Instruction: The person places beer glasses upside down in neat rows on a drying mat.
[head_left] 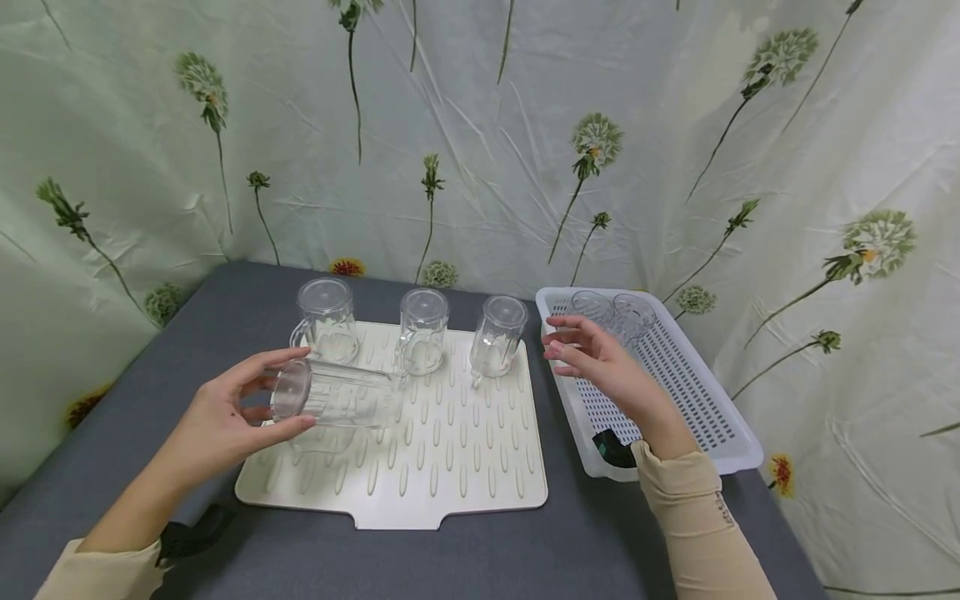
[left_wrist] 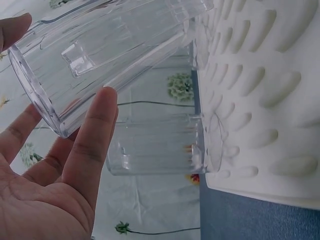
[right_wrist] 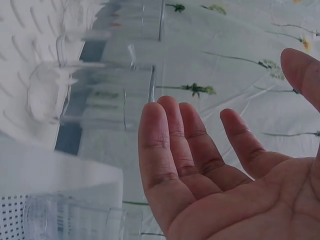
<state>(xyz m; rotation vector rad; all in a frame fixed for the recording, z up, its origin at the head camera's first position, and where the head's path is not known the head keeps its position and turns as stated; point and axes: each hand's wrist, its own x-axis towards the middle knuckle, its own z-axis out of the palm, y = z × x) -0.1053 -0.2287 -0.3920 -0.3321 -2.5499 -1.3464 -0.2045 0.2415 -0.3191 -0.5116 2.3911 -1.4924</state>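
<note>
My left hand [head_left: 217, 425] holds a clear glass mug [head_left: 341, 396] on its side above the left part of a white ribbed drying mat [head_left: 450, 467]. Its base faces the palm and its mouth points right, as the left wrist view also shows the tilted mug [left_wrist: 125, 55] between thumb and fingers. Three more clear mugs stand base up along the back of the mat: a left mug [head_left: 327, 312], a middle mug [head_left: 423, 325] and a right mug [head_left: 500, 329]. My right hand [head_left: 600, 362] hovers over the basket's left side, fingers loosely extended, holding nothing.
A white perforated basket [head_left: 720, 400] stands right of the mat, with two clear glasses [head_left: 611, 312] at its back end. Something black [head_left: 613, 448] shows at its near left corner. Behind the dark grey table [head_left: 480, 562] hangs a flower-printed curtain [head_left: 480, 125].
</note>
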